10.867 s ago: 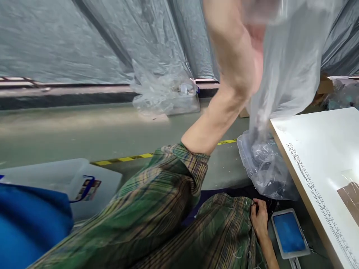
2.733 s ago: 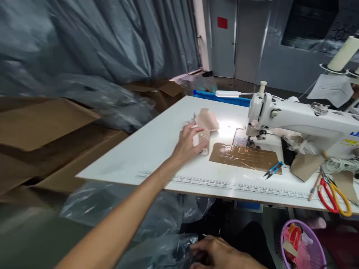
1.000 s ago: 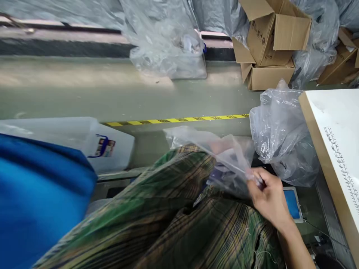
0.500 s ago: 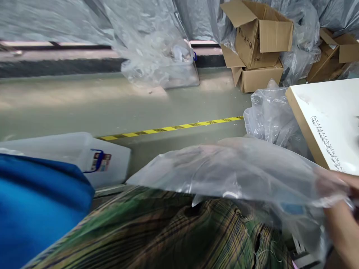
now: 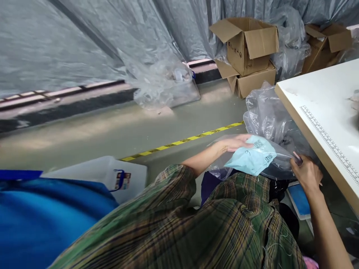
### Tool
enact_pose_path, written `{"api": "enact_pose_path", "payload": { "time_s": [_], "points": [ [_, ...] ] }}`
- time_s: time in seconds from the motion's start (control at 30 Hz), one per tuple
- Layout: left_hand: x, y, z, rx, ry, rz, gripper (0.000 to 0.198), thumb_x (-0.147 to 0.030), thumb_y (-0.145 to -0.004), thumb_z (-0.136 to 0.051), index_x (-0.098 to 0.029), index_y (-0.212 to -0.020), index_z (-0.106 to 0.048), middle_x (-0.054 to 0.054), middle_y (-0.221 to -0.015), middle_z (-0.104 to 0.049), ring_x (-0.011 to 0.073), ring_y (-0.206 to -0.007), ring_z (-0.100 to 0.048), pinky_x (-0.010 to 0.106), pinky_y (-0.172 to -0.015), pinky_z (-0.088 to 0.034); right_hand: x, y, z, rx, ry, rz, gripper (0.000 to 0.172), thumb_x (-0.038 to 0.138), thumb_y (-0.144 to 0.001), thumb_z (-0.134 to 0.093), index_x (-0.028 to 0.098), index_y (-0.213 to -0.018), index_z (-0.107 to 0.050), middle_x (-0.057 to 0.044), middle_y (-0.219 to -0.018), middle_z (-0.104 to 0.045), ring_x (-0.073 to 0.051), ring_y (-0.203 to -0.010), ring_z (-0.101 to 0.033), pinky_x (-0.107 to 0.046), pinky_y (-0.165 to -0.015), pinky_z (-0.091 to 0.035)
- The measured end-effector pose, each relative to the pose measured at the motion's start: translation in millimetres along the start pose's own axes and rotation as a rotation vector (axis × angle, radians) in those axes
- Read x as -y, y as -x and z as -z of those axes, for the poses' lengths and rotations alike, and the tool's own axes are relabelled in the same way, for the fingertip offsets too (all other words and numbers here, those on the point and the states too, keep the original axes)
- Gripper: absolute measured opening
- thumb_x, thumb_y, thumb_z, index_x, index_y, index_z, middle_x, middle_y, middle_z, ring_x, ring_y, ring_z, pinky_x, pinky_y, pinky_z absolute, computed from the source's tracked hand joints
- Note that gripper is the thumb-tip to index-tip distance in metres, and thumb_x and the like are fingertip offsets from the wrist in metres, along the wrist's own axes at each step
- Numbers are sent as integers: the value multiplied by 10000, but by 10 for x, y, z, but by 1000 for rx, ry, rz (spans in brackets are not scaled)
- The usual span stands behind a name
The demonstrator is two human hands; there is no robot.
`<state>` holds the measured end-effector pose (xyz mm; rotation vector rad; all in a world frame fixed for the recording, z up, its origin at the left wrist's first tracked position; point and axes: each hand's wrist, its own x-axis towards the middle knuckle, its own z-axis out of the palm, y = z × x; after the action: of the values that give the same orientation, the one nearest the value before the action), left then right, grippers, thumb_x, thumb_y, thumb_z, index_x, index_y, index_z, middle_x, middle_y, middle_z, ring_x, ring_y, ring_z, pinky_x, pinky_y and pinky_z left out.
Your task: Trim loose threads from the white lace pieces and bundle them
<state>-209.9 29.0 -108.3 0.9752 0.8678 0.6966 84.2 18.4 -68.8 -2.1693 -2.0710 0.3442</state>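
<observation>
A light blue packet (image 5: 254, 155) with printed codes and a handwritten mark lies within or beneath clear film of a plastic bag (image 5: 282, 158) above my lap. Around the packet's upper left side, my left hand (image 5: 238, 143) is closed, fingers partly hidden by packet and film. My right hand (image 5: 306, 171) grips the bag's right edge in a closed fist, close to the table's side. A small dark-tipped thing shows by its thumb; I cannot make out what it is.
The white table (image 5: 316, 86) with a printed ruler stands at right. Open cardboard boxes (image 5: 246, 48) are stacked at the back. A translucent bin (image 5: 134, 179) and blue cloth (image 5: 56, 216) are at left; striped tape (image 5: 182, 141) crosses the floor.
The view has shifted. The large clear bag, earlier spread across my lap, is now gathered between my hands. My left hand and the light blue packet have come into clear view.
</observation>
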Motion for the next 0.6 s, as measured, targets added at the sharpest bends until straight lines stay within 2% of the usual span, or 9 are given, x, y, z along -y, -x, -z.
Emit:
{"api": "enact_pose_path", "payload": {
  "time_s": [0.1,0.2,0.3,0.4,0.5,0.6],
  "points": [
    [55,-36,-19,30,78,40,621,-280,-710,-827,-130,-1269,-601,131,-1131,-717,208,-958,-708,315,-841,-577,19,40,49,17,-73,-27,427,445,-832,-598,201,-1163,-712,-168,-1130,-678,-318,-963,-660,-421,-785,-512],
    [64,-77,-65,10,102,44,643,-279,-703,-839,-128,-1279,-596,147,-1159,-709,227,-986,-707,339,-869,-569,59,121,133,-27,-169,-4,570,479,-786,-640,193,-1278,-637,-169,-1196,-639,-337,-1039,-626,-448,-814,-518],
    [46,-101,-118,11,88,64,640,-261,-708,-837,-126,-1284,-592,150,-1169,-709,245,-1028,-699,357,-890,-561,62,254,246,-100,-376,65,535,467,-817,-562,145,-1235,-651,-155,-1058,-675,-286,-888,-644,-433,-766,-527],
    [8,-112,-151,29,6,84,549,-251,-740,-819,-101,-1232,-625,145,-1122,-726,239,-1030,-695,340,-879,-559,76,423,410,-164,-633,118,424,437,-845,-525,140,-1079,-716,-92,-855,-695,-192,-680,-607,-352,-667,-516],
    [-19,-127,-156,51,-39,87,516,-280,-750,-816,-102,-1202,-643,137,-1091,-736,231,-1009,-699,339,-867,-562,142,610,644,-248,-864,65,338,429,-874,-554,159,-951,-743,-42,-729,-670,-126,-534,-519,-264,-506,-446],
    [-23,-157,-143,61,-43,83,553,-330,-728,-829,-124,-1207,-643,127,-1100,-733,234,-1010,-700,363,-881,-558,153,784,891,-249,-1231,11,300,382,-900,-538,183,-927,-762,-33,-687,-671,-101,-429,-466,-227,-372,-331]
  ]
}}
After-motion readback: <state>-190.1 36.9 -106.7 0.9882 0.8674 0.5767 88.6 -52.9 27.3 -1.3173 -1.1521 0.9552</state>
